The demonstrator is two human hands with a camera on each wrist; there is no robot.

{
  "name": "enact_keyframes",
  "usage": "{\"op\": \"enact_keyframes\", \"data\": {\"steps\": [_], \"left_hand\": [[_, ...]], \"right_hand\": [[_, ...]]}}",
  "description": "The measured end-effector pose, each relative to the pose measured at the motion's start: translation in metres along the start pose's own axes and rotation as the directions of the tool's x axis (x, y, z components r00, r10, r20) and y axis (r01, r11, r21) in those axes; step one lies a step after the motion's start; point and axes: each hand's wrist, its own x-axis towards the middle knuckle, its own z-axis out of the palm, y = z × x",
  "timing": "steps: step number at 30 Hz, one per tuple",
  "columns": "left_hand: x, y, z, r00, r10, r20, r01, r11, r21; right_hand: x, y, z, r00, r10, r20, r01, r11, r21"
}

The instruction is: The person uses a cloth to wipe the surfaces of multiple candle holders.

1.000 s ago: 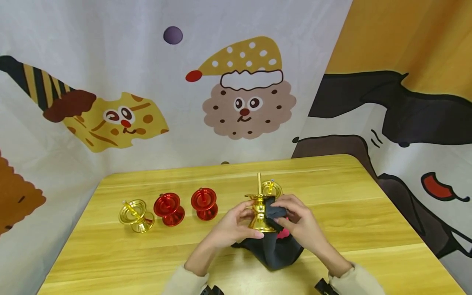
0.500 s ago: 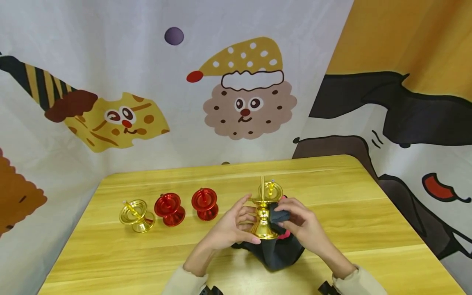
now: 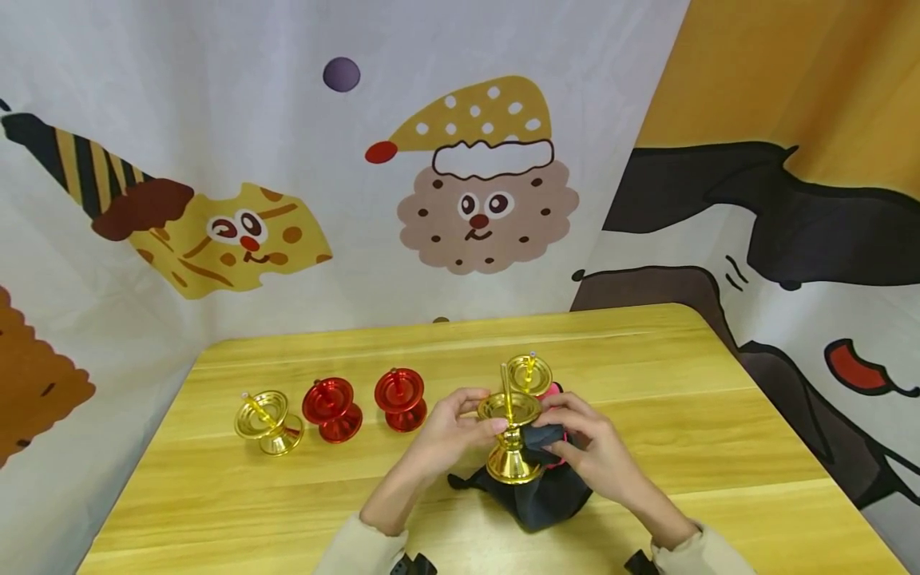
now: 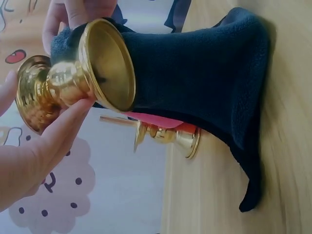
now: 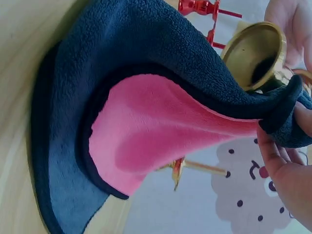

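Observation:
My left hand grips a shiny gold candle holder around its upper dish, the thumb across the near rim. A thin upright spike rises from the dish. In the left wrist view, the hollow underside of its foot faces the camera. My right hand pinches a bunched dark cloth against the holder's stem, just under the dish. The cloth hangs down to the table, and its pink reverse side shows in the right wrist view.
Two red candle holders and a gold one stand on the left of the wooden table. Another gold holder stands just behind the hands. A cartoon-printed curtain hangs behind the table.
The held candle holder has come lower and tipped so its dish shows from above. My left hand has shifted from the foot up to the dish. The cloth stays pinched in my right hand.

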Motion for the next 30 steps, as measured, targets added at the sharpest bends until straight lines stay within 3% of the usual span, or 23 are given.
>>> {"op": "enact_keyframes", "data": {"steps": [7,13,18,24,30], "left_hand": [[0.012,-0.008,-0.017,0.993,0.078,-0.092,-0.071,0.994,0.079],[0.03,-0.03,-0.026,0.975,0.114,-0.193,-0.077,0.98,0.186],[0.042,-0.048,-0.026,0.948,0.139,-0.287,-0.059,0.961,0.271],[0.051,-0.06,-0.027,0.918,0.18,-0.352,-0.04,0.928,0.371],[0.054,-0.068,-0.03,0.914,0.193,-0.358,-0.036,0.916,0.4]], "right_hand": [[-0.004,0.001,-0.038,0.987,0.138,-0.08,-0.149,0.977,-0.151],[-0.011,0.006,-0.063,0.973,0.196,-0.118,-0.22,0.944,-0.244],[-0.017,0.012,-0.068,0.963,0.245,-0.113,-0.267,0.921,-0.283],[-0.021,0.016,-0.067,0.953,0.282,-0.108,-0.301,0.909,-0.288],[-0.021,0.017,-0.065,0.952,0.29,-0.103,-0.307,0.905,-0.293]]}}
